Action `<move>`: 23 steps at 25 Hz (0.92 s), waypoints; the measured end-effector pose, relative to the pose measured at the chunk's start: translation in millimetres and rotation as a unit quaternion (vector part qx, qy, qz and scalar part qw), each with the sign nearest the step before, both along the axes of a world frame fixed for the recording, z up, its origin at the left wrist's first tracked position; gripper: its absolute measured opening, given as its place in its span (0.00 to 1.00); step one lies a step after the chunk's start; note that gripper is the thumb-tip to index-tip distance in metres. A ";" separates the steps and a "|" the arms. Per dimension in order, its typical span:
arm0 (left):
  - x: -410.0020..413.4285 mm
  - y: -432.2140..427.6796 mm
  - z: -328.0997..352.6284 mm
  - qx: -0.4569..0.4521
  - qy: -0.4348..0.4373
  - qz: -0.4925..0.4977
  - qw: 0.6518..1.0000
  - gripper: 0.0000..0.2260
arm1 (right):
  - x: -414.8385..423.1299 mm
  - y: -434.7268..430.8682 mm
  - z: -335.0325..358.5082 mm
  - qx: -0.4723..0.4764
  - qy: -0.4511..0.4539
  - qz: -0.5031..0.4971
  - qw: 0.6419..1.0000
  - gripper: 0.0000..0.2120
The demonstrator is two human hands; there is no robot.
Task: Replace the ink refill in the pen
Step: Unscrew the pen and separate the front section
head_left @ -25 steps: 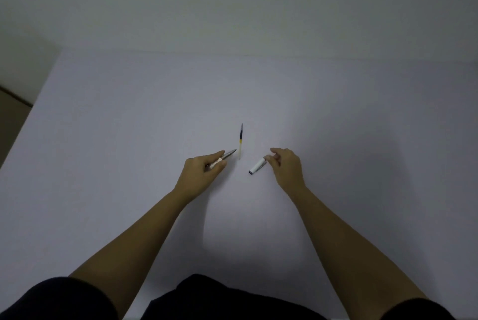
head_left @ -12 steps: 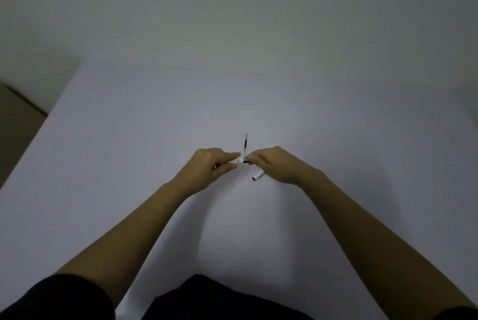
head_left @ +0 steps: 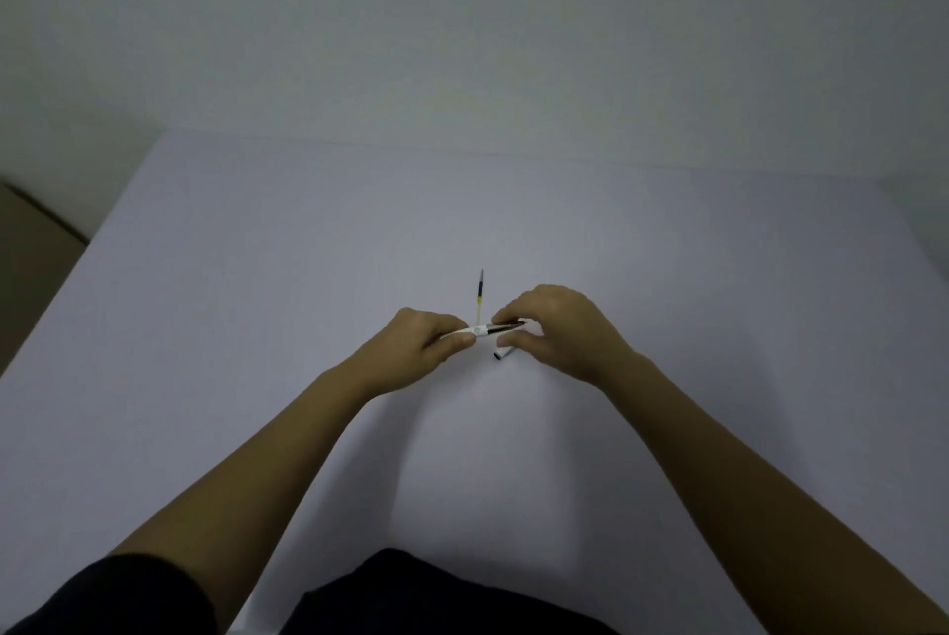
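Observation:
My left hand (head_left: 418, 349) grips a white pen barrel (head_left: 473, 330), held level just above the white table (head_left: 257, 352). A dark slender section (head_left: 506, 325) sticks out of the barrel's right end, and the fingertips of my right hand (head_left: 562, 331) pinch it. A short white pen part (head_left: 503, 353) with a dark end lies on the table under my right fingers. A loose ink refill (head_left: 479, 298), black at the far end, then yellow, then clear, lies just behind the hands and points away from me.
The table's left edge (head_left: 77, 264) drops to a brown floor (head_left: 31, 249). A plain pale wall (head_left: 462, 44) rises behind the far edge. My dark sleeves and lap fill the bottom of the view.
My right hand let go of the short white part on the table and moved left to the pen's tip. A dark section now shows between the two hands.

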State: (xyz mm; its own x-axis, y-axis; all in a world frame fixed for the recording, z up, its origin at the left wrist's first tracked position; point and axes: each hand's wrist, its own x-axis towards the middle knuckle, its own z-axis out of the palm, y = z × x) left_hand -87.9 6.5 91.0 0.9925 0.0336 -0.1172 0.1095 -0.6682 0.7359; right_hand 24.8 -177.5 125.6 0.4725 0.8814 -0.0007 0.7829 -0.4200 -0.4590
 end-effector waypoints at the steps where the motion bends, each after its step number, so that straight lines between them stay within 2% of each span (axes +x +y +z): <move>1: 0.5 0.5 1.5 0.017 -0.005 -0.010 1.000 0.17 | 0.3 -1.9 1.3 -0.019 0.040 -0.017 0.999 0.16; 4: 1.2 0.6 6.2 0.089 -0.011 -0.044 0.995 0.16 | 1.1 -2.1 1.9 -0.075 0.067 -0.014 0.995 0.15; 8: 1.0 -5.4 8.3 0.184 -0.029 -0.034 0.982 0.17 | -0.2 0.3 6.5 0.022 0.066 -0.022 0.997 0.06; 10: -1.2 -7.5 9.0 0.213 -0.045 -0.036 0.975 0.18 | -1.0 0.9 7.5 0.046 0.093 -0.035 0.994 0.11; 12: -4.8 -6.3 11.5 0.238 -0.071 -0.037 0.968 0.24 | -2.3 2.4 6.5 0.009 0.126 -0.040 0.991 0.16; 13: -5.6 -4.8 12.6 0.247 -0.081 -0.039 0.965 0.27 | -1.9 2.9 4.8 -0.015 0.143 -0.040 0.989 0.15; 15: -6.0 -4.2 12.4 0.256 -0.090 -0.049 0.961 0.25 | -1.2 3.1 1.6 -0.042 0.159 -0.038 0.986 0.12; 18: -6.2 -8.5 10.6 0.234 -0.075 -0.051 0.968 0.23 | -2.7 2.1 3.4 0.020 0.140 -0.048 0.989 0.05; 20: -6.7 -10.5 9.5 0.212 -0.073 -0.041 0.974 0.20 | -3.6 2.8 4.9 0.041 0.144 -0.053 0.987 0.08; 23: -6.6 -11.7 11.5 0.212 -0.067 -0.046 0.974 0.26 | -4.2 5.1 4.7 -0.031 0.180 -0.078 0.980 0.11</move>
State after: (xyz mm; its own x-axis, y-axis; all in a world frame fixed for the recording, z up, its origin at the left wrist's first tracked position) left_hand -94.5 -5.2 102.5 0.9991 -0.0392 0.0190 -0.0435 -0.9171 0.3962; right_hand 20.6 -172.3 130.3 0.5613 0.7912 -0.2426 0.4986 -0.5573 -0.6639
